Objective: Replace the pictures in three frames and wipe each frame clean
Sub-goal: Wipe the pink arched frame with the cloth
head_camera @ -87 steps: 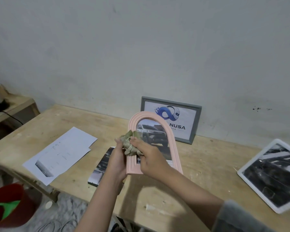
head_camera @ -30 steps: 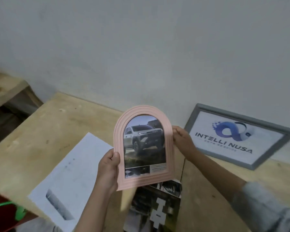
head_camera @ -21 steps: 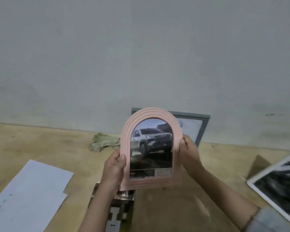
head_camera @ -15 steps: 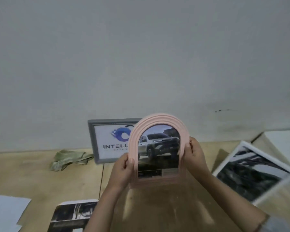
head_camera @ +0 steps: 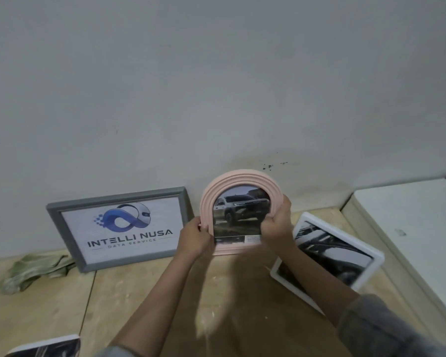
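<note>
A pink arched frame with a car picture stands upright at the back of the wooden table, close to the wall. My left hand grips its lower left edge and my right hand grips its right edge. A grey frame with a blue logo print leans on the wall to its left. A white frame with a dark picture lies flat to the right, partly under my right forearm. A crumpled green cloth lies at the far left.
The grey wall rises right behind the frames. A pale raised surface borders the table on the right. A loose printed picture shows at the bottom left edge.
The cloth has been put down at the left. Both hands have carried the pink frame away from me to the back of the table, between the grey and white frames.
</note>
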Demonstrator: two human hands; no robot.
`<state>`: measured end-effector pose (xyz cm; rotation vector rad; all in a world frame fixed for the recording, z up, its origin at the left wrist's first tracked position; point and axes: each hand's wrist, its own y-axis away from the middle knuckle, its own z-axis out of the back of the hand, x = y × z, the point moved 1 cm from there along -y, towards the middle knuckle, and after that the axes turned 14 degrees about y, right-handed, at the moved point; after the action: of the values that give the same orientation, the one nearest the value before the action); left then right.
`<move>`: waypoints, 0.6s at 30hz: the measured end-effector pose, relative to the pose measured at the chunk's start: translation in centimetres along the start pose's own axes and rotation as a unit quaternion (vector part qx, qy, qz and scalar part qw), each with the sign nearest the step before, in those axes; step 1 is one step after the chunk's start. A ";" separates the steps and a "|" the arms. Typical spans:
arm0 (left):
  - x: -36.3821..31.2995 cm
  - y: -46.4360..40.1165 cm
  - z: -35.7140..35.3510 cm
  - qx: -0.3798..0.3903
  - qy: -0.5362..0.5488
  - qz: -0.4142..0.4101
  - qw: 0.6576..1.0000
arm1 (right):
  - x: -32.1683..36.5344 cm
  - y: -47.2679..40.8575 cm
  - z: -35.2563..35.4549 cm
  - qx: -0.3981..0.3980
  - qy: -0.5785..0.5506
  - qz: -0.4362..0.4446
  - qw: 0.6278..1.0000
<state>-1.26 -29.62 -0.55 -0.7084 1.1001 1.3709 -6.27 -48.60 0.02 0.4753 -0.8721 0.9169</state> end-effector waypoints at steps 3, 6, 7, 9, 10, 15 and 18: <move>0.6 -1.5 -0.8 -0.010 0.001 0.030 1.000 | -1.7 -1.5 -1.6 0.017 0.002 -0.029 0.999; 0.8 -2.6 -1.5 -0.013 0.006 0.053 0.998 | -2.5 -2.4 -2.5 0.025 0.015 -0.037 0.999; 0.8 -2.8 -1.6 -0.015 0.010 0.060 0.998 | -2.4 -2.6 -2.6 0.028 0.019 -0.033 0.999; 1.0 -3.5 -2.1 -0.022 0.025 0.071 0.997 | -2.4 -3.3 -2.8 0.031 0.032 -0.029 0.999; 1.1 -3.8 -2.3 -0.026 0.033 0.079 0.996 | -2.4 -3.7 -3.0 0.032 0.037 -0.030 0.998; 1.6 -4.4 -3.4 -0.049 0.064 0.118 0.990 | -3.0 -4.5 -3.8 0.039 0.034 -0.029 0.998; 1.8 -3.8 -4.1 -0.063 0.076 0.153 0.983 | -3.7 -4.1 -3.9 0.038 0.049 -0.026 0.998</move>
<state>1.37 -33.06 -4.49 -0.7687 1.2896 1.6812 -2.29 -49.90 -5.26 0.5122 -0.7337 0.9205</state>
